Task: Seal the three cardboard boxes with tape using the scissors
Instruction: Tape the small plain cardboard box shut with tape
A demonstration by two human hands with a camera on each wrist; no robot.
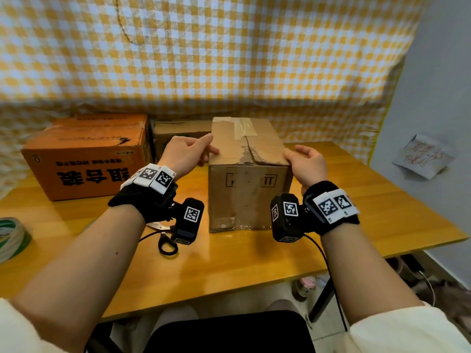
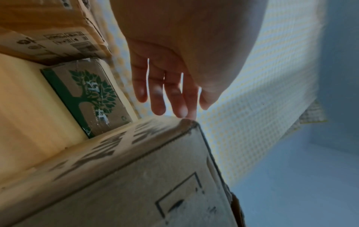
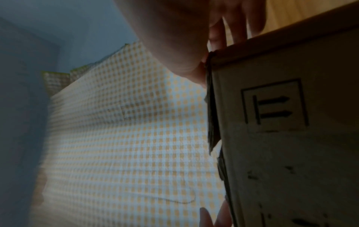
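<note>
A brown cardboard box (image 1: 248, 189) stands upright mid-table; a strip of tape (image 1: 242, 128) covers the far end of its top seam, and the near flaps are torn and untaped. My left hand (image 1: 209, 146) touches the box's top left edge with straight fingers (image 2: 180, 107) and holds nothing. My right hand (image 1: 295, 152) rests at the top right corner, thumb by the edge and fingers (image 3: 239, 23) along the side. An orange box (image 1: 86, 154) sits at the left, with a small tree-printed box (image 2: 89, 98) behind. The scissors (image 1: 163, 238) lie under my left wrist. A tape roll (image 1: 10, 238) lies far left.
The yellow wooden table (image 1: 254, 263) has bare surface in front and to the right of the brown box. A yellow checked cloth (image 1: 229, 59) hangs behind. A grey wall (image 1: 438, 98) with a paper note stands at the right.
</note>
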